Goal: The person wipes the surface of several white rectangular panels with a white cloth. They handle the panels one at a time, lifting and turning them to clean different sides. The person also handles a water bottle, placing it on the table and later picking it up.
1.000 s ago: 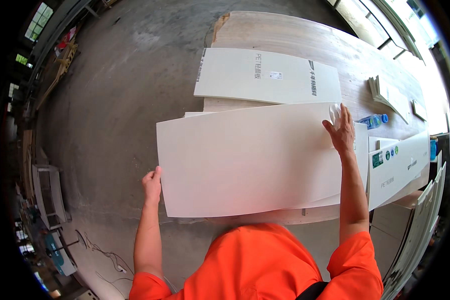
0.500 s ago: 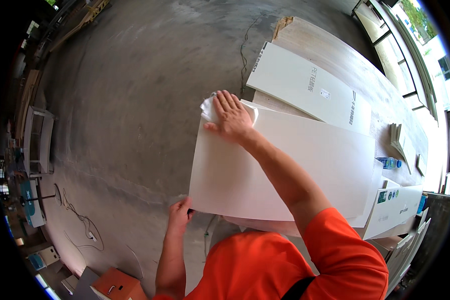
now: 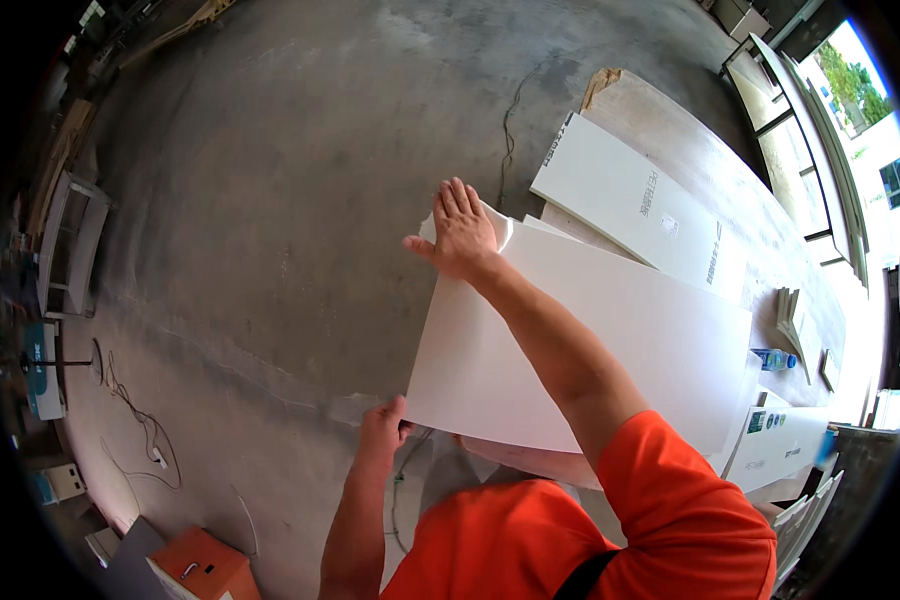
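Note:
A plain white panel (image 3: 550,350) lies in front of me, its left end sticking out over the floor. My left hand (image 3: 382,428) is closed on the panel's near left corner, thumb on top and fingers partly hidden beneath the edge. At the far left corner, my right hand (image 3: 460,238) lies flat with its fingers stretched out. Under that palm is a white cloth (image 3: 502,228), pressed to the panel and mostly covered by the hand.
Beyond the panel, a printed white board (image 3: 630,200) rests on a larger worn board (image 3: 660,115). To the right are a water bottle (image 3: 773,359), stacked strips (image 3: 798,325) and another printed board (image 3: 778,445). An orange box (image 3: 208,563) and a cable (image 3: 150,425) are on the floor.
The right hand and cloth have shifted slightly along the panel's far left corner, the cloth now more covered. My left hand keeps its hold on the near corner. The whole view has turned a little.

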Available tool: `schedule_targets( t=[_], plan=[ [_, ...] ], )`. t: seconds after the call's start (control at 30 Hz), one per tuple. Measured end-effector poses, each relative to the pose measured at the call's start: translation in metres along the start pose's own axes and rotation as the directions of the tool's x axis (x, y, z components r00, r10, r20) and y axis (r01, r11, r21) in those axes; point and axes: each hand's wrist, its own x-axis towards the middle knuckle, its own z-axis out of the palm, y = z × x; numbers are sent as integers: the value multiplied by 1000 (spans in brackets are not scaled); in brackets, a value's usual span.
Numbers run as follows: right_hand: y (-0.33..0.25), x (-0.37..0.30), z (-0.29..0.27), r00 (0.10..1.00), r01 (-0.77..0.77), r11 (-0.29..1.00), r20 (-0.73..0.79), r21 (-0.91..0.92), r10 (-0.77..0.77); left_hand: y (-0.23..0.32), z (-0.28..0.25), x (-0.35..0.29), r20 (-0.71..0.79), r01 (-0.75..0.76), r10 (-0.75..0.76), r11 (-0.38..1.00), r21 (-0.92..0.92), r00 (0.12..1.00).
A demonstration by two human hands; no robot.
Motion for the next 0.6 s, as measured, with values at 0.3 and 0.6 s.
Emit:
schedule_targets(
  t=[0.3, 0.6],
  plan=[
    [-136, -254, 17, 949, 302, 919, 16, 252, -316, -14, -52, 9, -87, 178, -242, 874, -452, 966],
    [134, -520, -28, 660, -742, 671, -181, 2, 729, 20, -9, 38, -54, -250, 277, 924, 289, 959]
  ],
)
